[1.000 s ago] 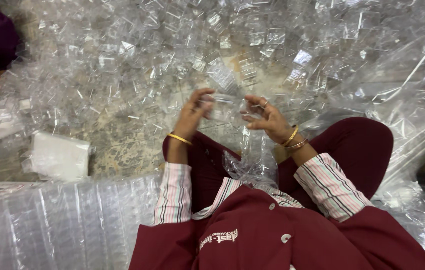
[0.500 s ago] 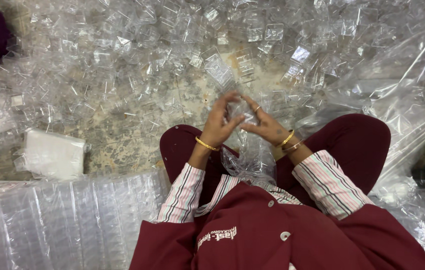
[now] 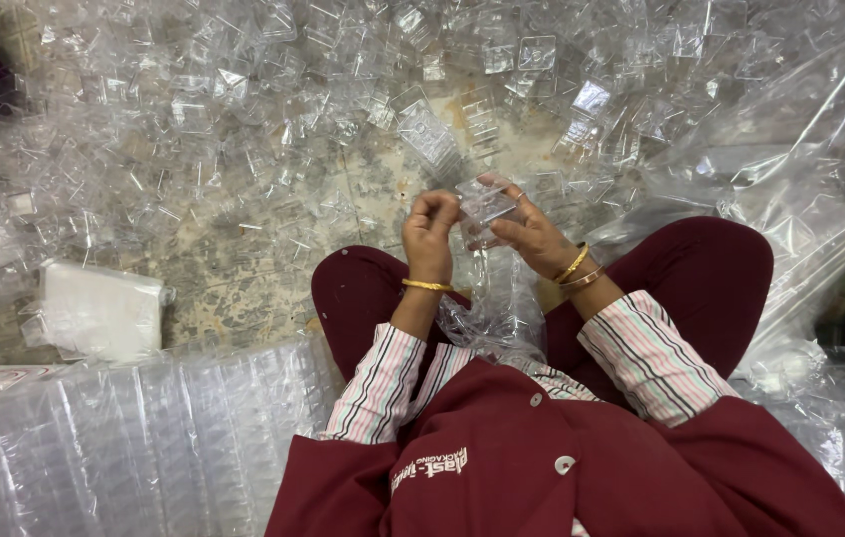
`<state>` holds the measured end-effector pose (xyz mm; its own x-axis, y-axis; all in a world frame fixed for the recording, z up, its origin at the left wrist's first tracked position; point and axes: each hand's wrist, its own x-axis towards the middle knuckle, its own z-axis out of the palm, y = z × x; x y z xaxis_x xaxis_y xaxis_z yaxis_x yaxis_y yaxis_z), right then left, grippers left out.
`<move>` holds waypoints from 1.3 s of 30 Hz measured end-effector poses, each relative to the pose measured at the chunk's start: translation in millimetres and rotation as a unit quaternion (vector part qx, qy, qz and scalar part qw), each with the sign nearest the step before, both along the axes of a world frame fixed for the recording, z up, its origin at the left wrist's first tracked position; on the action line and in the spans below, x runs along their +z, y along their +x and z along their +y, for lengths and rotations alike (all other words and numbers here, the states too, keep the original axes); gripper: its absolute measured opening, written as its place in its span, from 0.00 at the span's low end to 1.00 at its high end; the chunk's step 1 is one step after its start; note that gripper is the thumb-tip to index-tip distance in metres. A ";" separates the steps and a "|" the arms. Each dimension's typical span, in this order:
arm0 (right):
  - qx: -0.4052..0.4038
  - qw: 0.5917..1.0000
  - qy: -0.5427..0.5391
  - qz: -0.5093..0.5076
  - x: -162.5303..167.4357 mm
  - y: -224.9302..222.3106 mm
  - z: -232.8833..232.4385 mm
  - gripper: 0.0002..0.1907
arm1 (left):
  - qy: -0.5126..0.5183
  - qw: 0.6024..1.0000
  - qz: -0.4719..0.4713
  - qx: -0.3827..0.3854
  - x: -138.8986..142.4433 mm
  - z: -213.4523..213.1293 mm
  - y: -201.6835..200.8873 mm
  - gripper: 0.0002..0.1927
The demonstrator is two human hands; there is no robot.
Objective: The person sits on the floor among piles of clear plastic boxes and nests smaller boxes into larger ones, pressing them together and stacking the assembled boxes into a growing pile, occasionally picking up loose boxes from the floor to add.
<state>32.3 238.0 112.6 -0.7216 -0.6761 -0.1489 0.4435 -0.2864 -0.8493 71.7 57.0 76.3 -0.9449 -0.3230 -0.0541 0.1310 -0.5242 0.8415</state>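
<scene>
Your left hand [image 3: 429, 231] and right hand [image 3: 532, 234] both grip one clear plastic container [image 3: 485, 206], held between them above your lap. Loose clear containers [image 3: 273, 119] litter the floor [image 3: 244, 273] ahead; stacked ones in a plastic bag [image 3: 124, 438] lie to your left.

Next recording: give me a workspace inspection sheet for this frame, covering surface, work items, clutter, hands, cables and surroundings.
Surface: mottled grey floor, bare only in patches.
Work items: small clear plastic container held between both hands over the lap.
Clutter: loose clear containers heaped across the floor; white block at left.
Hands: left hand and right hand both grip the container.
Cables: nothing seen.
Surroundings: stacked clear pieces in plastic wrap; plastic sheeting.
</scene>
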 end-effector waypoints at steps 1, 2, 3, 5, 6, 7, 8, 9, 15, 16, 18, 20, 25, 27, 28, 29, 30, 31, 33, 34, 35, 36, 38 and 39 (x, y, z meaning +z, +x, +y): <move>-0.001 0.999 0.041 0.029 2.3 -0.1 1.4 0.46 | 0.072 0.997 -0.029 0.020 3.9 -0.7 -1.1 0.02; -0.003 0.995 0.083 0.059 4.7 -0.3 2.5 0.47 | 0.022 0.999 -0.037 0.033 10.4 -3.1 -0.5 0.04; -0.007 0.976 0.159 0.149 7.2 -0.6 3.6 0.47 | -0.028 0.998 -0.045 0.047 18.7 -7.0 1.1 0.08; -0.013 0.898 0.303 0.318 11.9 -2.0 4.2 0.48 | -0.187 0.982 -0.017 0.023 38.6 -17.4 7.7 0.14; -0.006 0.855 0.367 0.366 14.0 -1.1 4.7 0.48 | -0.292 0.956 0.018 -0.014 48.5 -23.9 14.6 0.18; 0.002 0.805 0.428 0.412 15.8 -0.7 4.1 0.49 | -0.393 0.916 0.053 -0.051 56.5 -27.4 19.0 0.22; 0.009 0.748 0.483 0.455 17.0 -0.1 2.9 0.49 | -0.496 0.861 0.091 -0.066 61.5 -26.3 19.2 0.21; 0.015 0.726 0.484 0.488 17.9 1.3 1.4 0.49 | -0.591 0.793 0.128 -0.079 64.6 -25.5 20.8 0.19; 0.061 0.636 0.514 0.572 19.2 11.1 -4.1 0.46 | -0.721 0.674 0.078 -0.139 44.1 -8.5 21.5 0.07; 0.061 0.636 0.512 0.574 19.4 12.9 -3.7 0.46 | -0.724 0.670 0.058 -0.154 38.9 -7.6 22.3 0.06; 0.068 0.636 0.511 0.574 19.9 15.2 -4.6 0.44 | -0.717 0.678 0.086 -0.141 31.1 -10.7 22.6 0.07; 0.078 0.636 0.515 0.569 20.2 16.0 -5.8 0.44 | -0.695 0.701 0.100 -0.125 26.9 -16.7 21.7 0.06; 0.060 0.717 0.482 0.500 18.0 9.8 -5.9 0.43 | -0.527 0.840 -0.054 -0.121 22.4 -28.4 15.8 0.04; 0.041 0.796 0.438 0.414 14.2 6.3 -3.0 0.43 | -0.314 0.943 -0.042 -0.101 17.6 -28.5 13.1 0.09; 0.028 0.839 0.409 0.358 11.5 4.5 -0.9 0.43 | -0.199 0.975 -0.036 -0.087 14.3 -27.4 12.3 0.11; 0.014 0.876 0.378 0.301 8.2 3.2 1.1 0.44 | -0.181 0.980 -0.032 -0.075 10.7 -25.4 11.9 0.12; 0.011 0.906 0.330 0.264 4.3 2.8 1.9 0.43 | -0.164 0.984 -0.028 -0.062 6.7 -22.1 11.5 0.12; 0.009 0.933 0.279 0.227 0.0 2.5 1.8 0.42 | -0.146 0.988 -0.024 -0.048 3.0 -18.4 11.2 0.13; -0.003 0.960 0.200 0.197 -8.3 2.2 1.2 0.40 | -0.085 0.995 -0.036 -0.027 -2.7 -8.5 11.3 0.13; -0.012 0.964 0.171 0.205 -11.9 2.4 0.7 0.39 | -0.055 0.997 -0.043 -0.016 -4.3 -2.8 11.9 0.13; -0.022 0.966 0.142 0.213 -15.0 2.5 0.3 0.39 | 0.000 1.000 -0.025 0.001 -4.9 2.9 12.3 0.14; -0.029 0.977 0.134 0.163 -17.4 2.6 0.1 0.39 | 0.056 0.998 -0.008 0.018 -4.5 9.2 13.0 0.15; -0.043 0.990 0.117 0.063 -20.5 3.1 -0.2 0.39 | 0.136 0.990 0.006 0.046 -1.5 20.9 14.9 0.16; -0.042 0.992 0.111 0.052 -21.0 3.2 -0.1 0.39 | 0.161 0.985 0.003 0.058 0.9 26.1 16.3 0.16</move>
<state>35.5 237.9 91.6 -0.7929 -0.5721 -0.2099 0.3331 -0.1184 -0.9354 88.0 83.1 77.2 -0.9035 -0.3951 -0.1661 0.2092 -0.7448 0.6336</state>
